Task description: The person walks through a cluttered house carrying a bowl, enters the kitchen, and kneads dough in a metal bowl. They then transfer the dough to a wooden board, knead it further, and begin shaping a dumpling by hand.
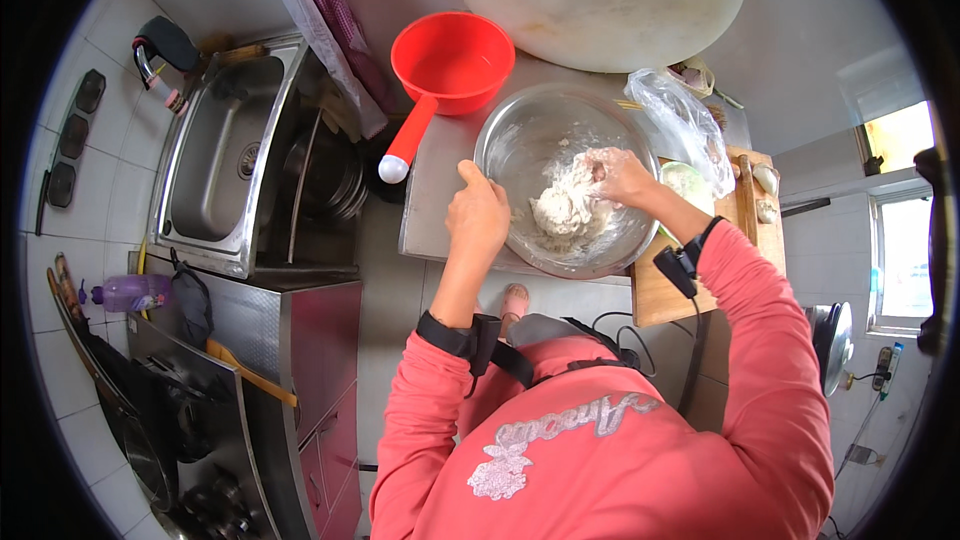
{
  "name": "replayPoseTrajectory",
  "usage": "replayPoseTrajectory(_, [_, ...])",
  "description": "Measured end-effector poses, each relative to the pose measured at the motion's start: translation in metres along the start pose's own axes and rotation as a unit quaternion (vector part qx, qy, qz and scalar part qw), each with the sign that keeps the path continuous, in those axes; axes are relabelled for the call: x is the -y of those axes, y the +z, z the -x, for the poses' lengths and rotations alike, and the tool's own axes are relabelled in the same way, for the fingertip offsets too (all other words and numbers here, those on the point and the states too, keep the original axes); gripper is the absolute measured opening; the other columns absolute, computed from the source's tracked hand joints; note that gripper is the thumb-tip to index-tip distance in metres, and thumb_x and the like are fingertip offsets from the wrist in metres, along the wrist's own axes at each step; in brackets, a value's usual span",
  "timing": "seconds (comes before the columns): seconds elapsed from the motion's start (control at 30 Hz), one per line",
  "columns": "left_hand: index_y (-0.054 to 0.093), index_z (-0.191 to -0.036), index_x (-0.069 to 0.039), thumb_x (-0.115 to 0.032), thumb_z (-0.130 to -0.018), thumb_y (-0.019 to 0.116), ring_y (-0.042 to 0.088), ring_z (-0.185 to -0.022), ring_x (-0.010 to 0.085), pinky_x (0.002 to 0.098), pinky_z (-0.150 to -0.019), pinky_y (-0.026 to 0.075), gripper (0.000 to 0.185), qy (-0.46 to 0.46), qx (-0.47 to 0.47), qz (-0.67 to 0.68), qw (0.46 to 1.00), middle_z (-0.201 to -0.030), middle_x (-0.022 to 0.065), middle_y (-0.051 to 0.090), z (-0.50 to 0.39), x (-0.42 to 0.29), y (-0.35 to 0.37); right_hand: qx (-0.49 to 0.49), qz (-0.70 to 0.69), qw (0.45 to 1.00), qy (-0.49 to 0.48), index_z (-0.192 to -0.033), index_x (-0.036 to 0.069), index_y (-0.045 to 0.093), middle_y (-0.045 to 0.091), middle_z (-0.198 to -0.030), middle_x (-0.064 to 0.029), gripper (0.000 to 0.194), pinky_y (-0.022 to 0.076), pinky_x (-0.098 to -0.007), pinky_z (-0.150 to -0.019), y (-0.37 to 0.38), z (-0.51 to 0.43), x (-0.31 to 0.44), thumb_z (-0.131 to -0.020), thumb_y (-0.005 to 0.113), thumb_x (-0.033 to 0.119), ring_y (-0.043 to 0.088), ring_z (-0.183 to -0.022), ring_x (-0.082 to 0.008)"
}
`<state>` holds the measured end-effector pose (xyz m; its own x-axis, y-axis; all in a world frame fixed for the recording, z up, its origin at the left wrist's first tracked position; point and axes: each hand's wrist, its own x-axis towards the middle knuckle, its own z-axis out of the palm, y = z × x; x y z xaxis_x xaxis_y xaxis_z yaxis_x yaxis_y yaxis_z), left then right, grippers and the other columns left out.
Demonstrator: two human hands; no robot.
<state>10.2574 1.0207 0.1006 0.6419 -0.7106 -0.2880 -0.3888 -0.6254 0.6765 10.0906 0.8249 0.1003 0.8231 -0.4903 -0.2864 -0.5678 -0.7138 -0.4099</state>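
A wide stainless steel bowl [525,120] rests on the table before me, its inner wall smeared with flour. Inside lies a rough, shaggy lump of dough [562,206], with loose flour around it. My right hand [616,176], dusted with flour, grips the upper right part of the dough. My left hand [480,210] holds the bowl's left rim, thumb pointing up; its fingertips are partly hidden. Just right of the bowl, partly behind my right forearm, a pale green-rimmed container [688,187] holds what looks like flour.
A red plastic ladle [450,52] sits at the bowl's upper left, its handle over the table edge. A large round board [600,0] leans at the back. On the right are a clear plastic bag [686,127], a wooden cutting board [667,292] and garlic [765,178]. A sink [217,157] stands left.
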Motion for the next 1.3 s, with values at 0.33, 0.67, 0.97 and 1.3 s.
replayPoseTrajectory(0.33, [0.029,-0.102,-0.001,-0.019,-0.092,0.045,0.062,-0.079,0.0466,0.0534,-0.073,0.047,0.026,-0.009,-0.010,0.008,1.000,-0.079,0.0289,0.063,0.005,-0.002,-0.002,0.131,0.076,0.975,0.163,-0.139,0.016,0.033,0.054,-0.117,-0.0238,0.072,0.0523,-0.0397,-0.082,0.011,-0.016,-0.012,-0.076,0.068,0.014,0.062,-0.093,-0.0382])
replayPoseTrajectory(0.67, [0.029,-0.103,-0.001,-0.018,-0.091,0.047,0.063,-0.078,0.0449,0.0523,-0.073,0.048,0.028,-0.008,0.006,0.029,1.000,-0.079,0.0279,0.063,0.006,0.000,-0.003,0.125,0.170,0.961,-0.176,-0.132,-0.012,0.032,0.055,-0.113,-0.0296,0.065,0.0540,-0.0403,-0.073,0.042,0.028,0.070,-0.076,0.056,0.010,0.063,-0.092,-0.0369])
replayPoseTrajectory(0.97, [0.029,-0.104,-0.001,-0.019,-0.091,0.047,0.063,-0.078,0.0447,0.0517,-0.073,0.048,0.029,-0.025,0.039,0.030,0.998,-0.080,0.0277,0.064,0.004,-0.001,-0.005,0.202,0.213,0.956,0.023,-0.126,0.000,0.046,0.066,-0.092,-0.0219,0.048,0.0533,-0.0412,-0.067,0.084,-0.010,0.072,-0.081,0.054,0.011,0.067,-0.085,-0.0325])
replayPoseTrajectory(1.3, [0.029,-0.104,-0.001,-0.021,-0.090,0.047,0.062,-0.081,0.0460,0.0529,-0.074,0.048,0.030,-0.004,0.001,0.018,1.000,-0.083,0.0300,0.063,-0.003,0.003,-0.001,0.268,-0.322,0.902,0.101,-0.143,0.012,0.034,0.037,-0.139,-0.0254,0.071,0.0570,-0.0336,-0.075,-0.068,-0.009,0.051,-0.080,0.068,0.009,0.062,-0.102,-0.0275])
